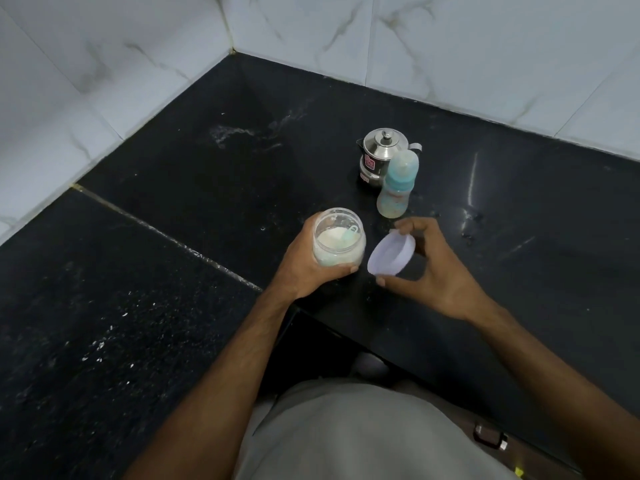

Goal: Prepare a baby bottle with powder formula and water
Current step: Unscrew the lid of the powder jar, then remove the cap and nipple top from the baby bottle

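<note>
Two hands are working over the black worktop as I am watching from the head view. The left hand is gripping a clear powder jar, fingers and thumb curled round its wall; the jar is standing open, with white formula powder and a pale green scoop lying inside. The right hand is pinching the jar's white lid by its rim, thumb below and fingers above, holding it tilted just beside the jar with its hollow side facing me. I am seeing the baby bottle standing upright farther back on the worktop, capped, near the right hand's fingertips but apart from them. A small steel kettle is standing right behind the bottle; whether they are touching I cannot tell.
</note>
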A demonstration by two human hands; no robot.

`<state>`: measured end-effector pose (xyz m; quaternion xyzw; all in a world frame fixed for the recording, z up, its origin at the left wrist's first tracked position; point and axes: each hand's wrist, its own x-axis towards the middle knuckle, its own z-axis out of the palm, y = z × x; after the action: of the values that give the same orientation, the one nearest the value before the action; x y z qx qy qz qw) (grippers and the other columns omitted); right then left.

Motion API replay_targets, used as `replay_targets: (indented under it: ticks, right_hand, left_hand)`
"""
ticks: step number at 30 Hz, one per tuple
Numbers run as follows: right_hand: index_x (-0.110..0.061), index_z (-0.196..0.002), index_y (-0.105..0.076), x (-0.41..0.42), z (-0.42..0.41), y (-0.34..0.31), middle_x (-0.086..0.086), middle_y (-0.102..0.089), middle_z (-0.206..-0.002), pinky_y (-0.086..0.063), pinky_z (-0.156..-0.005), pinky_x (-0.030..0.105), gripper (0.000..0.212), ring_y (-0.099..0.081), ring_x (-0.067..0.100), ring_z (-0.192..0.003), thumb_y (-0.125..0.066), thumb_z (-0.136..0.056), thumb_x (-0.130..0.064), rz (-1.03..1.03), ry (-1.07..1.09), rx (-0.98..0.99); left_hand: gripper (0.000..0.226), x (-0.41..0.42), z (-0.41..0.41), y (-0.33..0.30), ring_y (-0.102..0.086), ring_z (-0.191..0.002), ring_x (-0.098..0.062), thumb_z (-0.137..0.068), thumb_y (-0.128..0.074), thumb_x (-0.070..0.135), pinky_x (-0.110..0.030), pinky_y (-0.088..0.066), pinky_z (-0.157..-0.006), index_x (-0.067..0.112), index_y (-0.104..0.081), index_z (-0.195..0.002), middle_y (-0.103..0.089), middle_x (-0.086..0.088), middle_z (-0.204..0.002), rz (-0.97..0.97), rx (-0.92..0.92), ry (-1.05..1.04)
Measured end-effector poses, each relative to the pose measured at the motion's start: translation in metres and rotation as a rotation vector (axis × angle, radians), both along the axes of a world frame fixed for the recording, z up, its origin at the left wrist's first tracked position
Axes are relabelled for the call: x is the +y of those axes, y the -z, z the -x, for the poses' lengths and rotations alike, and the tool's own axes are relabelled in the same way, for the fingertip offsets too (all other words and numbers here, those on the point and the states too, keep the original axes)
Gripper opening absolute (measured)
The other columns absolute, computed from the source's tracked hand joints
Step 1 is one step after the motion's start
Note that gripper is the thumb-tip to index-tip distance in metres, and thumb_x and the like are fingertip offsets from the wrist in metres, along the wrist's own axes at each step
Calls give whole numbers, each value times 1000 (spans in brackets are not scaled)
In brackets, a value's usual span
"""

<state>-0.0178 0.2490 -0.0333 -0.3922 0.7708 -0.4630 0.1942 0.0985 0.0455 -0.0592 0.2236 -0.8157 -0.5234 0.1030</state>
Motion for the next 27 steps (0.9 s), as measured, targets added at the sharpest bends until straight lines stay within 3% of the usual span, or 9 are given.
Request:
replay_targets:
  ticks: [5, 10, 16, 19, 23, 27]
  right_hand:
    - [-32, -114, -37, 20, -16, 39, -12, -48, -128, -50, -95, 36, 71, -50, 7, -119, -89, -65, -28, -43, 75, -62]
    - [-39, -119, -35, 31, -25, 62, -14, -46, -128, -46, -98, 27, 78, -48, 6, -121, -89, -64, -28, -68, 120, -97]
    - [-23, -136, -38, 36, -30, 72, -6, -45, -134, -39, -103, 30, 89, -43, 10, -123, -88, -63, -33, -171, 116, 40]
    - [-21, -141, -36, 35, -30, 71, -8, -42, -139, -32, -106, 27, 94, -36, 4, -125, -88, -63, -34, -200, 105, 82]
    - [-25, -145, -30, 37, -26, 68, -20, -31, -138, -27, -109, 27, 103, -27, -7, -123, -89, -62, -41, -222, 56, 105]
    - [-32, -147, -24, 38, -21, 60, -19, -32, -139, -31, -103, 19, 93, -34, -2, -126, -76, -73, -56, -179, 61, 9]
  left_hand:
    - [93, -3, 0, 2, -51, -117, 7, -57, -91, 28, -14, -40, -97, 32, -39, -134, -55, 19, -126, 1, -7, 16]
    - [92, -6, 0, 3, -50, -115, 11, -58, -92, 25, -3, -37, -92, 35, -38, -131, -54, 24, -124, -2, -18, 44]
    - [94, -10, 1, 5, -49, -115, 12, -57, -93, 24, -1, -36, -91, 35, -37, -132, -53, 25, -123, -14, -34, 61]
    - [95, -11, 1, 5, -49, -115, 14, -56, -93, 23, -1, -36, -91, 34, -37, -132, -52, 26, -124, -20, -36, 79]
    - [109, -11, 0, 5, -45, -123, 9, -53, -94, 31, -14, -35, -103, 28, -30, -142, -48, 21, -134, -54, -55, 100]
    - [123, -14, -3, 0, -41, -130, 4, -51, -87, 49, -29, -32, -112, 33, -16, -149, -42, 17, -142, -93, -103, 124]
